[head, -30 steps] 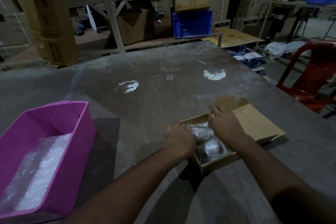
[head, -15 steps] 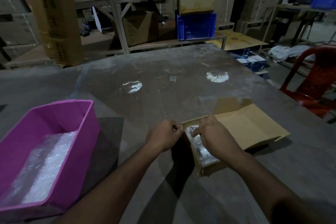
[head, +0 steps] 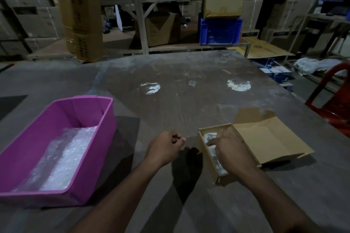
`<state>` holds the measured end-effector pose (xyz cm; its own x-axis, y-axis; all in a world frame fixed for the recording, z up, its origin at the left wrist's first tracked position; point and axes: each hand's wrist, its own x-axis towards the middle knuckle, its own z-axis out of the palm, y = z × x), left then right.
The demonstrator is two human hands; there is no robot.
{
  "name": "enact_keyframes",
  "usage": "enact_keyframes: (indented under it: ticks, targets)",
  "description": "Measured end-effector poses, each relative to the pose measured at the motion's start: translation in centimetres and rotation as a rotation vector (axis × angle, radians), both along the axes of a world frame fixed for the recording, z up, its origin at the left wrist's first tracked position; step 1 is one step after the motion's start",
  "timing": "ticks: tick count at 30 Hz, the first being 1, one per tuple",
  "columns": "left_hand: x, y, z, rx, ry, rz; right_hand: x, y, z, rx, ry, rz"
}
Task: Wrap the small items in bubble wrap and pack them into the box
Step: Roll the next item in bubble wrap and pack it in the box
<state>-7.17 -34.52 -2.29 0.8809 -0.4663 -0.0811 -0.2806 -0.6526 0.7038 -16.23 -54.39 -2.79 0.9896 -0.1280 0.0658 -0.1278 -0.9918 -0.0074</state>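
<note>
A small cardboard box (head: 208,164) lies on the table with its lid (head: 272,140) folded open to the right. Bubble-wrapped items (head: 209,137) fill it. My right hand (head: 229,149) reaches into the box, its fingers extended and pressing down on the wrapped items, hiding most of them. My left hand (head: 164,147) hovers over the table left of the box, clear of it, fingers curled into a loose fist with nothing visible in them. A pink plastic bin (head: 89,157) at the left holds sheets of bubble wrap (head: 62,159).
The grey table (head: 180,100) stretches ahead. A red plastic chair (head: 329,100) stands at its right edge. Behind are a tall upright carton (head: 81,15), a blue crate (head: 220,30), shelving and stacked cardboard boxes.
My left hand has pulled out of the box and moved left, closing into a fist. My right hand stays in the box, shifted slightly toward its far left corner.
</note>
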Motion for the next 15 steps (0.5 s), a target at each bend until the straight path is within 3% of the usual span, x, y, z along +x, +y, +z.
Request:
enact_keyframes:
  ticks: [3,8,15]
  targets:
    - [-0.1,2.4,1.1,-0.059,-0.078,0.093,0.3,1.9,1.3,0.128,-0.171,-0.019]
    - [-0.7,8.0,4.0,-0.147,-0.235,0.257,2.0,9.1,3.0,0.515,-0.297,0.194]
    - [-0.4,17.7,5.5,-0.213,-0.339,0.473,6.2,19.8,4.4,0.756,-0.303,0.427]
